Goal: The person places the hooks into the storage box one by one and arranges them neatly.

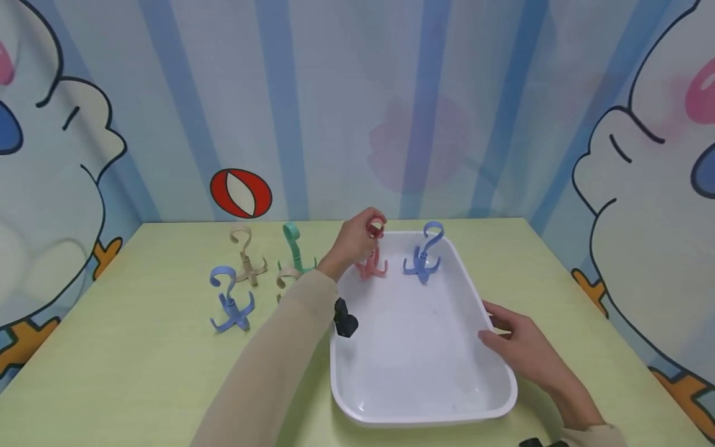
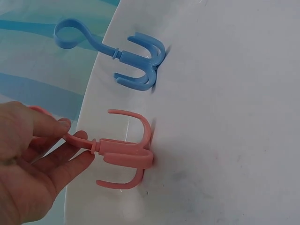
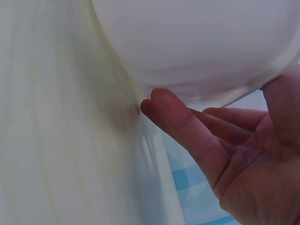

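My left hand point(image 1: 355, 241) pinches the curved top of a pink multi-prong hook hanger point(image 1: 372, 268) between thumb and fingers. Its prongs sit at the far left end of a white tray point(image 1: 419, 360), close over the tray floor in the left wrist view. A blue hook hanger point(image 1: 422, 269) stands upright in the tray to the right of the pink one, its curl toward the far rim. At the tray's right side, my right hand point(image 1: 527, 352) holds the rim, thumb over the edge and fingertips point(image 3: 166, 101) against the outer wall.
Left of the tray, several more hook hangers stand on the pale green table point(image 1: 123, 347): a blue one point(image 1: 231, 310), a beige one point(image 1: 249, 270), a green one point(image 1: 296, 248) and another beige one point(image 1: 286, 275) partly hidden by my left sleeve. Behind rises a striped blue wall point(image 1: 335, 112).
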The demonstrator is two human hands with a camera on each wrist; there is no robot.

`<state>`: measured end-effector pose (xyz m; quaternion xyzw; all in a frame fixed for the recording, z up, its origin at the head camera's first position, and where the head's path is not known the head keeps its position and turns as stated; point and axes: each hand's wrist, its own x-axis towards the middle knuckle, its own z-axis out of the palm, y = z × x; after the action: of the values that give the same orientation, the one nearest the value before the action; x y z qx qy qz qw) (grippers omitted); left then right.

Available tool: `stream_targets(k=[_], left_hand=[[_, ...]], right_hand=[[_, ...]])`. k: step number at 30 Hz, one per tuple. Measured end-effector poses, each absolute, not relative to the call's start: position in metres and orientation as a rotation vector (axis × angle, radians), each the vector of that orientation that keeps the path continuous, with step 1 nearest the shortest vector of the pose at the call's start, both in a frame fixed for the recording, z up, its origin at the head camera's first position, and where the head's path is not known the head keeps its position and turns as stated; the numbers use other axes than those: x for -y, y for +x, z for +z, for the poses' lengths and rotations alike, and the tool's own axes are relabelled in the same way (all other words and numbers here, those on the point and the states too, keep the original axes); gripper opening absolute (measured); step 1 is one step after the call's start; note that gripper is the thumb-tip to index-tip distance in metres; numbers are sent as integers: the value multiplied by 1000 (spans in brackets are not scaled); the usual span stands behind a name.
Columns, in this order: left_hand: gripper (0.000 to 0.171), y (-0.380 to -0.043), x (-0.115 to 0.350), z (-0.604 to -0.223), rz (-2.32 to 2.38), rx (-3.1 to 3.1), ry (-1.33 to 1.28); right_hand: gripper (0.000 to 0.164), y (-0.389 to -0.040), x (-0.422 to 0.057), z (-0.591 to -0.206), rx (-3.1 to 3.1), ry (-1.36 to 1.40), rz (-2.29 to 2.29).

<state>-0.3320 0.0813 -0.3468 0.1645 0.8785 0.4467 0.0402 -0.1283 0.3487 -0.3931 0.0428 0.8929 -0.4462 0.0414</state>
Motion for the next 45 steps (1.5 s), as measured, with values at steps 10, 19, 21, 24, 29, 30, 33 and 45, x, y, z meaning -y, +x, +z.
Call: stream_targets(k=[10,19,21,24,29,30,33,45], left_hand=[[48,-332,-80,-352,1382,-2672,506],[63,-330,-81,-344,1343,-2699,498],[71,-329,-79,-340,1336,-2694,523],[81,-326,-76,-333,1335,-2667,562],[92,-320,-69,-324,1326,-2644,570],[93,-318,-68,-322,1316,-2652,573],[93,-313,-65,-317,1289,-2684,586],[90,-289,-45,-296,1197,-2752,578]], right_hand=[[68,-128,-347,-393,-2722,148,-1356],[68,-130,-349,-392,-2735,117,-1359],[68,-130,-349,-392,-2742,118,-1350],[67,-131,-349,-393,-2751,109,-1346],[67,-130,-350,-393,-2759,81,-1344],[67,-130,-350,-392,-2761,77,-1340],[67,-129,-351,-393,-2759,68,-1338],[68,-131,-352,-396,-2759,43,-1331]])
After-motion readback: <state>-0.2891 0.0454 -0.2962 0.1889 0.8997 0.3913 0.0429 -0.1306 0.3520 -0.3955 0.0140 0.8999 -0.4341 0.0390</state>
